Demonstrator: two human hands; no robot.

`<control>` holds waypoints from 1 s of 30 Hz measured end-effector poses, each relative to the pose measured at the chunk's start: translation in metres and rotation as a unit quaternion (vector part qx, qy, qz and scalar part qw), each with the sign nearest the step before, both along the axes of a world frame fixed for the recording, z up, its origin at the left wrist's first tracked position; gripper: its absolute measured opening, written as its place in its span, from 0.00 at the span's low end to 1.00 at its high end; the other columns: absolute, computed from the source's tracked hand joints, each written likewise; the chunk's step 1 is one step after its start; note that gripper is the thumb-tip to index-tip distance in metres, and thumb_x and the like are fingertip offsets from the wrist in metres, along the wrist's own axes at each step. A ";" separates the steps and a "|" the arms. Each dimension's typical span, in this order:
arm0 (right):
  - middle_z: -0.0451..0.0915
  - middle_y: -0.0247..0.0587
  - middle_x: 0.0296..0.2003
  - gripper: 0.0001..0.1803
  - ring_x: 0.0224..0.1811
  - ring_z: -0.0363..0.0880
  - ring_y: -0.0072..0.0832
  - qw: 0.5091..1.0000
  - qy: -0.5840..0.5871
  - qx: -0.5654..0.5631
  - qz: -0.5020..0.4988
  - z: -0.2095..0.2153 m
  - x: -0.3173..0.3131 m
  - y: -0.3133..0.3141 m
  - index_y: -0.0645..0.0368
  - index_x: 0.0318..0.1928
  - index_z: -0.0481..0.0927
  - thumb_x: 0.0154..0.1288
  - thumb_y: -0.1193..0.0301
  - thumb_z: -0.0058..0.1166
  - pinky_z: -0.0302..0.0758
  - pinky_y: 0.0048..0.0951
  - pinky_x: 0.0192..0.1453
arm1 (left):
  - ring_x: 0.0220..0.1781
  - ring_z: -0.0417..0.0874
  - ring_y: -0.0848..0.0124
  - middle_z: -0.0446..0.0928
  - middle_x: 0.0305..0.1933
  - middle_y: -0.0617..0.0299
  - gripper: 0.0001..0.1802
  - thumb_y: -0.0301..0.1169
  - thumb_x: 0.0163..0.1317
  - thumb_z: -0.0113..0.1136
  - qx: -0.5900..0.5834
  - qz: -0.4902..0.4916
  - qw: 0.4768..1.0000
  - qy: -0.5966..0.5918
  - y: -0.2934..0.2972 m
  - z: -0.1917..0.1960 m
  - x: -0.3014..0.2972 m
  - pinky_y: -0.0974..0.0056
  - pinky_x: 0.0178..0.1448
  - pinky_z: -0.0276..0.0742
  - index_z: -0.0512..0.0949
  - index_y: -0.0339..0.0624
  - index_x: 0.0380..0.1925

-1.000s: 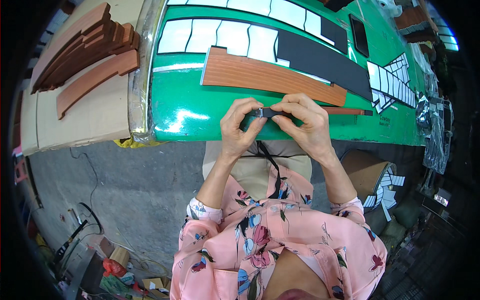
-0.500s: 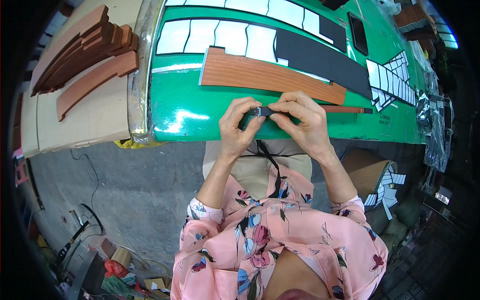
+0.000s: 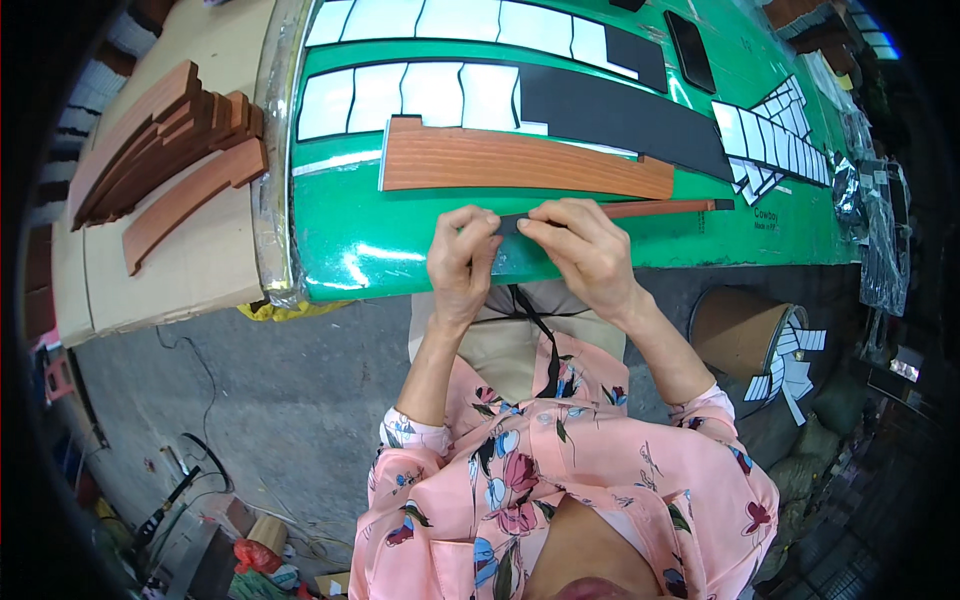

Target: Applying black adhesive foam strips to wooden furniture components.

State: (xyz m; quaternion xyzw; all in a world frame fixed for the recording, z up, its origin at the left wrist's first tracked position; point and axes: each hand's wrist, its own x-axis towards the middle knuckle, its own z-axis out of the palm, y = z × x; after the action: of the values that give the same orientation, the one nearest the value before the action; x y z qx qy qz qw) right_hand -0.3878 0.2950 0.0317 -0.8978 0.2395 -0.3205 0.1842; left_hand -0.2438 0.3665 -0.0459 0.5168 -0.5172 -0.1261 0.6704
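Observation:
My left hand (image 3: 462, 262) and my right hand (image 3: 590, 248) are close together over the front edge of the green table. Between them is a small flat black piece (image 3: 511, 224); the thumb and fingers of each hand pinch it. A narrow reddish-brown wooden strip (image 3: 665, 208) with a black tip shows beyond my right hand. Whether it joins the black piece is hidden behind my fingers. Just past my hands lies a broad, slightly curved wooden piece (image 3: 520, 162) with a notched end.
Black strips with white backing segments (image 3: 430, 92) lie behind the wood, beside a black phone (image 3: 690, 50). Cut white-and-black strips (image 3: 770, 145) overlap at the right. Curved wooden pieces (image 3: 170, 150) are stacked on cardboard at left. A round bin (image 3: 735, 325) with scraps stands below right.
The left fingers have curled tighter over the black piece's end, where a pale edge showed before. My view has shifted slightly; both hands stay near the table edge.

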 end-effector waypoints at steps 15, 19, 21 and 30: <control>0.78 0.36 0.36 0.12 0.38 0.76 0.33 0.994 -0.046 0.095 -0.002 -0.007 0.000 -0.003 0.57 0.37 0.81 0.48 0.79 0.58 0.74 0.33 0.40 | 0.44 0.77 0.60 0.74 0.40 0.52 0.20 0.16 0.56 0.57 0.007 0.013 0.986 -0.166 0.002 -0.003 0.005 0.61 0.44 0.75 0.70 0.47 0.47; 0.79 0.41 0.42 0.15 0.45 0.77 0.38 0.988 -0.081 0.130 -0.018 0.006 -0.036 -0.012 0.59 0.45 0.79 0.55 0.77 0.57 0.74 0.34 0.47 | 0.41 0.78 0.58 0.73 0.44 0.51 0.26 0.14 0.52 0.59 0.020 -0.003 0.989 -0.149 0.005 0.004 0.006 0.60 0.41 0.76 0.70 0.47 0.51; 0.78 0.42 0.47 0.17 0.51 0.75 0.37 0.980 -0.062 0.062 -0.179 0.018 -0.078 -0.029 0.60 0.50 0.76 0.58 0.78 0.55 0.71 0.33 0.54 | 0.41 0.78 0.57 0.74 0.44 0.50 0.27 0.14 0.53 0.59 0.035 -0.011 0.988 -0.150 0.009 0.007 0.008 0.60 0.42 0.76 0.69 0.45 0.52; 0.64 0.45 0.62 0.25 0.61 0.66 0.31 0.798 -0.320 0.381 -0.339 -0.046 -0.217 -0.075 0.65 0.63 0.63 0.67 0.75 0.47 0.65 0.31 0.63 | 0.35 0.77 0.71 0.78 0.37 0.57 0.14 0.19 0.55 0.61 0.201 0.042 0.976 -0.076 0.020 0.023 0.016 0.68 0.39 0.73 0.76 0.35 0.43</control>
State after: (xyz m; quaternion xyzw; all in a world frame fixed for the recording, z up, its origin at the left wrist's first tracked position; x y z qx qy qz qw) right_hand -0.6047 0.2201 -0.0146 -0.4630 0.5589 -0.5139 0.4574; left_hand -0.2280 0.3868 -0.0226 0.6700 -0.5087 -0.1598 0.5165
